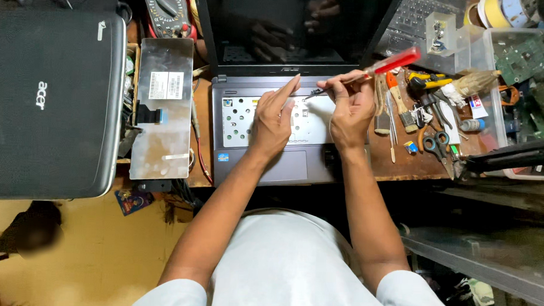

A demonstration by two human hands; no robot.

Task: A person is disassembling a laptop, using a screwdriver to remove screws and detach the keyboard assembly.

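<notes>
The screwdriver (380,66), with a clear red handle, sits pinched in the closed fingers (337,88) of the right hand (350,110); its thin shaft slants down-left to a tip over the bare keyboard bay of the open grey laptop (273,126). The left hand (272,120) holds nothing: its index finger is stretched out, touching the perforated metal tray near the tip, the other fingers loosely curled.

Two small stickers show on the palm rest, one at the bay's upper left corner and a blue one at the lower left. Left of the laptop the removed keyboard (163,107) lies face down on the bench (404,163), silvery, with a white rectangular label near its top. Further left lies a closed black laptop (47,103).

On the right, a clear plastic bin (497,100) holds green circuit boards; its far edge is cut off. Scissors, a brush and other tools beside it overlap and are hard to separate.
</notes>
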